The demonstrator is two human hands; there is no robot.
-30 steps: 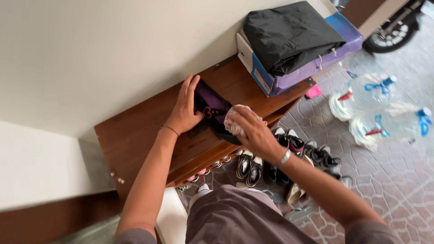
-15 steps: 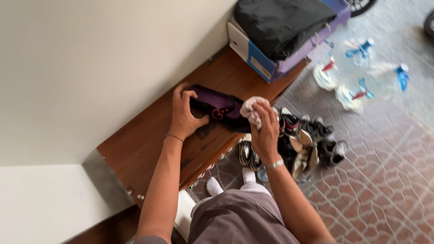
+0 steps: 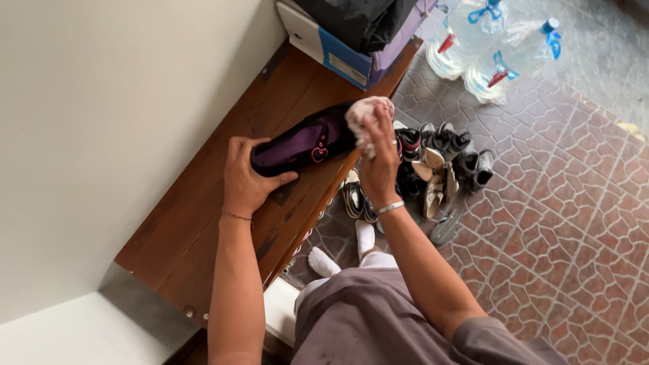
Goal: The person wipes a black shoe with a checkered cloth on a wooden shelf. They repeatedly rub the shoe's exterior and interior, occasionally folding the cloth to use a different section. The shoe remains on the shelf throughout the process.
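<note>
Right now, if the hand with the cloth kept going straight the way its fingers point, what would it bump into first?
The right hand points up along the wooden cabinet top, its crumpled cloth pressed on the purple shoe. Straight on, it would probably first meet the blue and white box, though depth is hard to judge.

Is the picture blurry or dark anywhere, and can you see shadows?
Head view: bright, even daylight, mostly sharp; the right hand with its cloth looks slightly smeared. Soft shadow lies beside the left hand holding the purple shoe on the wooden cabinet. The water bottles glint a little.
</note>
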